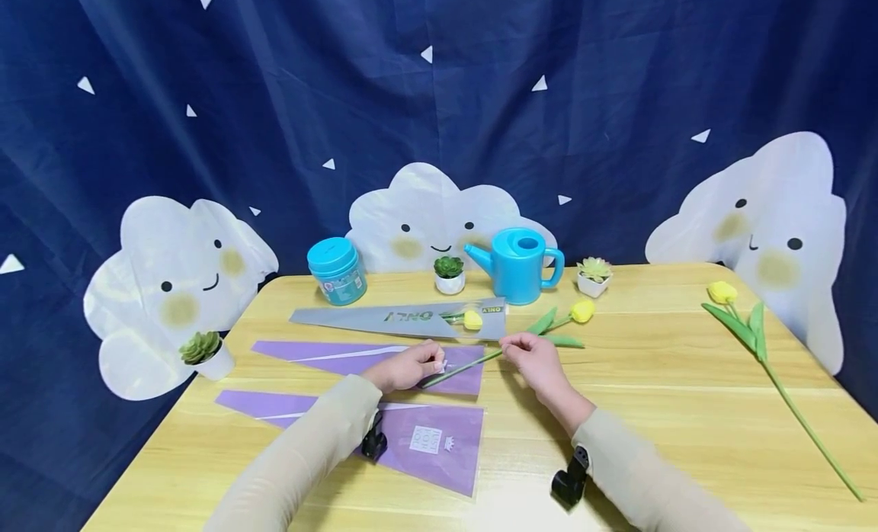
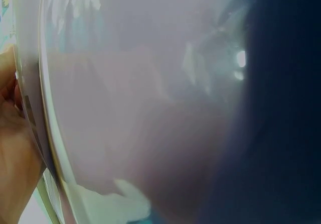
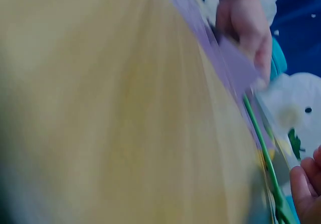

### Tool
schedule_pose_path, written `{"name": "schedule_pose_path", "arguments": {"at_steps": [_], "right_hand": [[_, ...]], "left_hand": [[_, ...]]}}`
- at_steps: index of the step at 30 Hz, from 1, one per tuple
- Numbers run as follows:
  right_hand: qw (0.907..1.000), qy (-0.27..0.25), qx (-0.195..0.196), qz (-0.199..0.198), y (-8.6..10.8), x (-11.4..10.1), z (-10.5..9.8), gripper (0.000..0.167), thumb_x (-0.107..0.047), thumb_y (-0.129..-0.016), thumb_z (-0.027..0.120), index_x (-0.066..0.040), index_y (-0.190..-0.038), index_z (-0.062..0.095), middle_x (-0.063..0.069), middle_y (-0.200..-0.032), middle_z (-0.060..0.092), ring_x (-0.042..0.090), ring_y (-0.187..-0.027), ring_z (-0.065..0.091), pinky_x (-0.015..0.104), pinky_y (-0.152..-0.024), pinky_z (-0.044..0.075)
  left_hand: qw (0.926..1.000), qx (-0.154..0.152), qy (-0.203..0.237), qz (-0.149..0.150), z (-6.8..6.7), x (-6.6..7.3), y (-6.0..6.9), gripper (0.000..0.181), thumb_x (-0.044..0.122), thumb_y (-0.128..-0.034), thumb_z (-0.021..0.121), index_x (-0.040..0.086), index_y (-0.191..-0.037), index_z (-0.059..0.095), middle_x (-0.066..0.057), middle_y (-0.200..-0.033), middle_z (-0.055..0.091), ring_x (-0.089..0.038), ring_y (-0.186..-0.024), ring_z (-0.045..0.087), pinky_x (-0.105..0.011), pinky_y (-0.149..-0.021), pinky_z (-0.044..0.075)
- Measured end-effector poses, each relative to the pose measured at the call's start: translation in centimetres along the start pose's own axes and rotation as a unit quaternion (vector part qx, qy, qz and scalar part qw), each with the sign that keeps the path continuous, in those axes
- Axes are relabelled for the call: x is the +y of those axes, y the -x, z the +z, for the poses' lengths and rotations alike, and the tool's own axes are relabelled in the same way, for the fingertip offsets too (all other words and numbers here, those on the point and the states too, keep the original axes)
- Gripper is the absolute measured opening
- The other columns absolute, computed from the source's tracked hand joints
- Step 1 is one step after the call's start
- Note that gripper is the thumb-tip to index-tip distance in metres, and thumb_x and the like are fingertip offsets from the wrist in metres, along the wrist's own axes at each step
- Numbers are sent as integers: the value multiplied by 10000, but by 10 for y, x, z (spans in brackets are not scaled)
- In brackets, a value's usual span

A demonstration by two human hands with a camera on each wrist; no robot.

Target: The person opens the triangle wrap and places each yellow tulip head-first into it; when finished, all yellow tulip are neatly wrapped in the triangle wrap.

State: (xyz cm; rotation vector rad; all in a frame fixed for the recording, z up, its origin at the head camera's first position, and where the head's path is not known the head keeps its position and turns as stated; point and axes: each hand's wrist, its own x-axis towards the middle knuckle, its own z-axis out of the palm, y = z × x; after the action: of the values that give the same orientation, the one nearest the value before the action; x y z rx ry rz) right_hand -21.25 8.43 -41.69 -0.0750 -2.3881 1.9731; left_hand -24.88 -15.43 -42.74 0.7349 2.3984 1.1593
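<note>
In the head view my left hand [image 1: 410, 366] pinches the upper purple bouquet sleeve [image 1: 463, 381] near its wide end. My right hand [image 1: 538, 364] holds a yellow artificial tulip [image 1: 582, 312] by its green stem. The stem slants down leftward, its lower end lying at the sleeve beside my left fingers. The flower head and leaves point up to the right. In the left wrist view, glossy film of the sleeve [image 2: 110, 98] covers most of the picture. The right wrist view shows the green stem [image 3: 261, 133] between both hands.
Nearer lies another purple sleeve [image 1: 405, 433]; behind is a grey sleeve [image 1: 357, 318] with a yellow tulip [image 1: 472, 320] inside. A loose tulip [image 1: 775, 376] lies far right. At the back stand a blue jar [image 1: 338, 271], a watering can [image 1: 517, 269] and small potted succulents [image 1: 450, 277].
</note>
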Motion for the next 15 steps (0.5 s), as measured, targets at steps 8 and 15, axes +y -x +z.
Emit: {"name": "schedule_pose_path", "arguments": {"at_steps": [8, 15], "right_hand": [[9896, 1338, -368, -375, -21, 5, -21, 158, -66, -854, 593, 6, -964, 680, 135, -959, 678, 225, -912, 585, 352, -813, 446], [9752, 1954, -850, -601, -32, 8, -29, 153, -56, -850, 615, -18, -977, 692, 132, -994, 673, 221, -892, 587, 297, -731, 452]], "left_hand": [[9999, 57, -94, 2, 0, -1, 0, 156, 60, -932, 483, 46, -784, 439, -16, -833, 403, -162, -795, 397, -293, -743, 327], [9999, 76, -70, -27, -1, -1, 0, 151, 64, -934, 484, 47, -789, 447, -16, -835, 406, -160, -794, 399, -292, -742, 328]]}}
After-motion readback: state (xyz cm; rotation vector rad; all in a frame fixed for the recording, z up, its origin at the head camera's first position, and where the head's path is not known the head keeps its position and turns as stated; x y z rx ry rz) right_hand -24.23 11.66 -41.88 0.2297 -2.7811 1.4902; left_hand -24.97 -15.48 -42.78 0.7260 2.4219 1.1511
